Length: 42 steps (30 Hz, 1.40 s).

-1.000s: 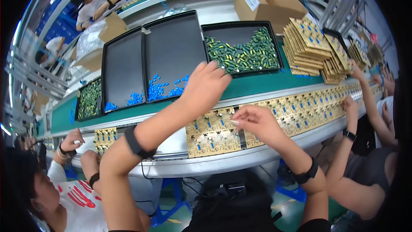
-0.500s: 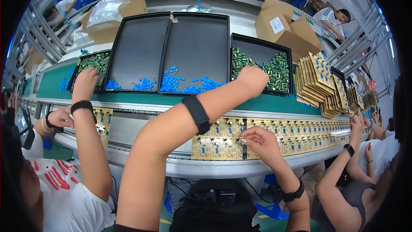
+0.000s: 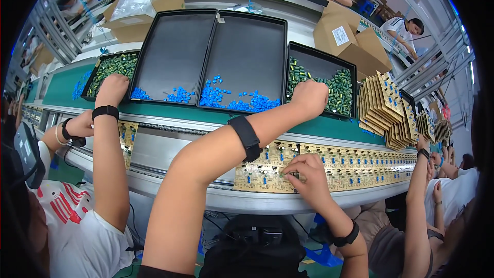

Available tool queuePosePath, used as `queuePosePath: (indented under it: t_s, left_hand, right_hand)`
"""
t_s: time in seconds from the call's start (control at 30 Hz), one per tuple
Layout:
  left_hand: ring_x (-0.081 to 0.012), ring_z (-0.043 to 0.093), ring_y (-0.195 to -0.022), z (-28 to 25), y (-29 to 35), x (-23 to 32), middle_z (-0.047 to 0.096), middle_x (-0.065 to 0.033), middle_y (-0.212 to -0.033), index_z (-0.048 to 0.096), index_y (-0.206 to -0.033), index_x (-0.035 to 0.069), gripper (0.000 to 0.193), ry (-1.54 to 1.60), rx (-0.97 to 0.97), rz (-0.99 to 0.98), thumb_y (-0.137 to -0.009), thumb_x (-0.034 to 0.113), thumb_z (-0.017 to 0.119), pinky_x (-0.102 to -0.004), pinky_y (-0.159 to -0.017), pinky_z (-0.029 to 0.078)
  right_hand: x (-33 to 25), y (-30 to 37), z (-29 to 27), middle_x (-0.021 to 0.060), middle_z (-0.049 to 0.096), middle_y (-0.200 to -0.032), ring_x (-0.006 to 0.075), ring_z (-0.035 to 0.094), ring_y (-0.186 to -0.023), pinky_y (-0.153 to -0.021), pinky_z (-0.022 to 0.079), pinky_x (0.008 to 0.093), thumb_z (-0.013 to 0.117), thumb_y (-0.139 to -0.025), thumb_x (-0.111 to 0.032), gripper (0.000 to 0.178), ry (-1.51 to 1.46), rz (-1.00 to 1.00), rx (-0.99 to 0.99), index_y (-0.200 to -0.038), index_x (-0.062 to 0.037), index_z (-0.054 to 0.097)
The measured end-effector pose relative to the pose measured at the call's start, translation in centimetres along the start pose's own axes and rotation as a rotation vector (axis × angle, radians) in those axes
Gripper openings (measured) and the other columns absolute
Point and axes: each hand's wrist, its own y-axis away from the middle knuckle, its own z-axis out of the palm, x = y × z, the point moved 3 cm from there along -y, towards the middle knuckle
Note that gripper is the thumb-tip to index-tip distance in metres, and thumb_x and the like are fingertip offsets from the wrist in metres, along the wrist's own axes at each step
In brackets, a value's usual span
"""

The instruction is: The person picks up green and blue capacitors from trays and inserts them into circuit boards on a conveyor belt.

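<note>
My left hand [image 3: 310, 98] reaches across into a black tray [image 3: 320, 54] of green cylindrical capacitors [image 3: 339, 88]. Its fingers are curled down among the parts, and what they hold is hidden. Below it, my right hand [image 3: 309, 179] pinches a small green capacitor [image 3: 282, 173] with thumb and forefinger, right at the surface of a tan circuit board [image 3: 252, 183]. Blue and green components stand on this board. More boards [image 3: 370, 162] of the same kind continue in a row to the right.
Two large black trays [image 3: 177, 56] hold loose blue components [image 3: 211, 92]. Stacked boards [image 3: 383, 105] lean at the right, before an open carton [image 3: 339, 31]. A co-worker's hand [image 3: 112, 88] is at another tray of green capacitors [image 3: 118, 65] on the left. More co-workers sit at the right.
The view has shifted, so trays appear further right. My right hand's fingertips have come down closer to the board with the green capacitor. My left hand stays in the capacitor tray.
</note>
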Motion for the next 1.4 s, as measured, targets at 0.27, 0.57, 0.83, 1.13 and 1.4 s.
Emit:
queuePosePath:
  t_s: [0.27,0.57,0.83,1.13,1.4]
  left_hand:
    - [-0.031,0.058,-0.085,-3.4,4.6,2.0,0.062,-0.0107,-0.084,0.066,-0.087,0.005,0.012,-0.094,0.163,0.278,-0.083,0.01,0.055,-0.0408,-0.076,0.048]
    - [-0.0281,0.059,-0.082,-9.9,11.9,0.2,0.062,-0.0094,-0.081,0.063,-0.09,0.006,0.01,0.013,-0.103,0.089,-0.082,0.01,0.062,-0.0391,-0.073,0.046]
    - [-0.0253,0.056,-0.082,-11.5,15.2,-1.7,0.06,-0.0078,-0.084,0.062,-0.088,0.007,0.01,-0.035,-0.092,0.095,-0.079,0.01,0.065,-0.0368,-0.073,0.044]
    - [-0.0254,0.054,-0.084,-11.7,16.0,-2.2,0.056,-0.0074,-0.087,0.06,-0.087,0.007,0.012,-0.036,-0.062,0.099,-0.077,0.009,0.067,-0.0368,-0.073,0.044]
    - [-0.0247,0.054,-0.085,-12.1,16.9,-2.8,0.056,-0.0066,-0.087,0.06,-0.087,0.008,0.014,-0.028,-0.062,0.045,-0.076,0.01,0.068,-0.0365,-0.075,0.044]
  right_hand:
    - [-1.2,-1.2,-0.5,0.0,0.059,-0.086,0.0216,0.052,-0.089,-0.078,0.039,0.0353,0.072,-0.067,-0.01,0.014,0.179,-0.15,-0.146,-0.08,-0.0122,0.068]
    - [-3.1,-3.8,2.3,-0.0013,0.057,-0.081,0.0185,0.051,-0.086,-0.073,0.037,0.0345,0.066,-0.07,-0.016,0.009,0.438,-0.489,-0.324,-0.078,-0.0128,0.064]
    - [-3.2,-4.5,4.1,-0.0011,0.059,-0.087,0.0201,0.052,-0.089,-0.074,0.037,0.0347,0.071,-0.073,-0.016,0.012,0.006,-0.249,-0.274,-0.083,-0.0129,0.064]
    - [-3.9,-5.2,5.0,-0.0001,0.059,-0.086,0.0213,0.052,-0.091,-0.077,0.038,0.0353,0.07,-0.074,-0.016,0.012,-0.051,-0.298,-0.156,-0.084,-0.0128,0.066]
    - [-4.9,-5.6,5.5,0.0004,0.057,-0.087,0.0208,0.051,-0.092,-0.078,0.037,0.0354,0.07,-0.073,-0.016,0.013,0.065,-0.323,-0.241,-0.085,-0.013,0.067]
